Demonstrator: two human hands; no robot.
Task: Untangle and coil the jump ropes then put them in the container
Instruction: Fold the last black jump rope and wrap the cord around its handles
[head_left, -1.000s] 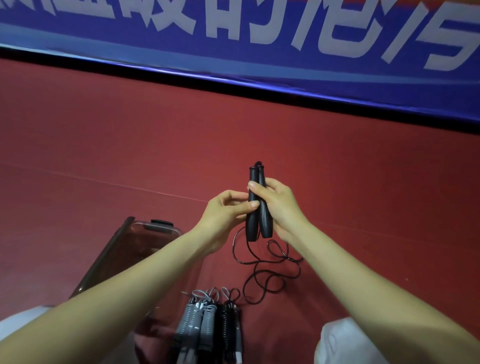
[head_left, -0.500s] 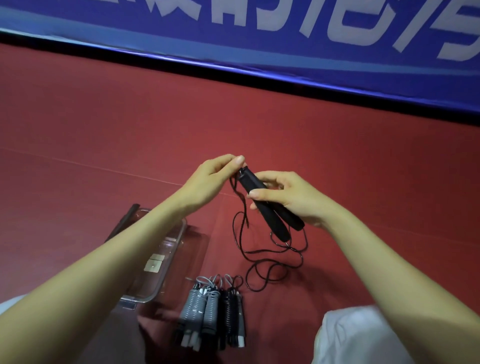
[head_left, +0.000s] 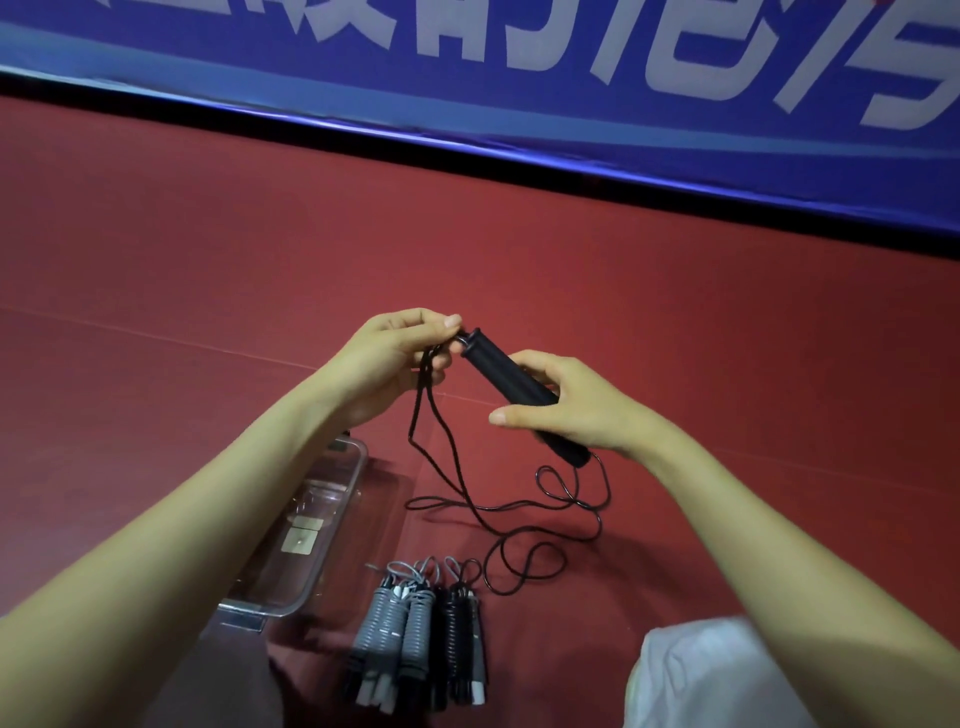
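Observation:
My right hand (head_left: 576, 410) grips two black jump rope handles (head_left: 506, 376) held side by side, tilted up to the left. At the handles' upper end my left hand (head_left: 395, 358) pinches the thin black cord (head_left: 519, 506). The cord hangs from there and lies in loose loops on the red floor below my hands. A clear plastic container (head_left: 332, 499) lies on the floor under my left forearm. Two coiled jump ropes, one grey (head_left: 395, 634) and one black (head_left: 460, 634), lie side by side next to the container.
The red floor (head_left: 208, 270) stretches ahead to a blue banner with white characters (head_left: 571, 78) along the back. White cloth (head_left: 701, 680) shows at the bottom right under my right forearm.
The handles have gone from upright to tilted. My left hand left the handles' middle and moved up to their top end, where it now pinches the cord; more cord hangs below.

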